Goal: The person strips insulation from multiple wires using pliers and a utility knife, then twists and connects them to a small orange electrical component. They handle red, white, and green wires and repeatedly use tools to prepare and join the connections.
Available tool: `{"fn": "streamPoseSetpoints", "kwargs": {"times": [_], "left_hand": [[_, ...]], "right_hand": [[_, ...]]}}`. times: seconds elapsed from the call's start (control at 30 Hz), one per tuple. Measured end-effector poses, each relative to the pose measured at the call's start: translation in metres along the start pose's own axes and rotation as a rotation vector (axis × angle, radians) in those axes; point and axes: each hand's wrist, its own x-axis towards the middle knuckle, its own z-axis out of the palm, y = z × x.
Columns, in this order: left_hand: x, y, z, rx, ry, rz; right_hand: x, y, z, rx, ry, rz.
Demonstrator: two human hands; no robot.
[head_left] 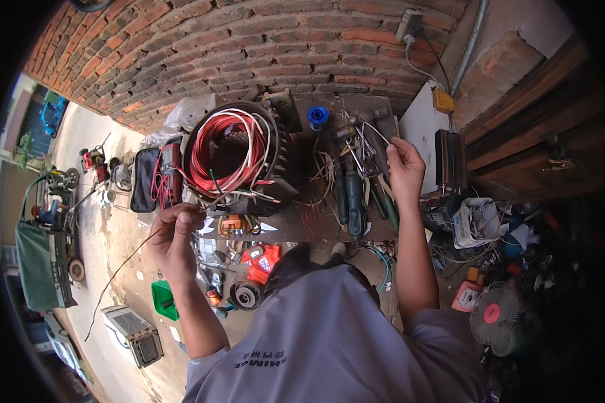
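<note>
My left hand pinches a thin wire at the lower left edge of a motor housing; the wire's tail dangles down to the lower left. Coiled red and white wires lie in the housing, loose ends spilling toward the front. My right hand is closed on a thin pale wire over pliers and other hand tools on the bench's right. A cordless power tool lies below them. A red multimeter with leads sits left of the housing, beside a black case.
The dark bench holds a blue spool and orange part, against a brick wall. A wooden door is at right, above a fan and clutter. Parts, a green tray and machines occupy the floor at left.
</note>
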Motion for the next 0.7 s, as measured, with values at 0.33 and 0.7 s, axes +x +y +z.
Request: {"fn": "streamPoseSetpoints", "kwargs": {"times": [0.33,0.7], "left_hand": [[-0.071,-0.038,-0.028,-0.293,0.201,-0.077],[-0.101,-0.036,-0.026,-0.337,0.368,-0.133]], "right_hand": [[-0.055,0.053,0.0,-1.086,-0.381,0.098],[-0.063,0.057,-0.025,-0.639,-0.196,-0.029]]}}
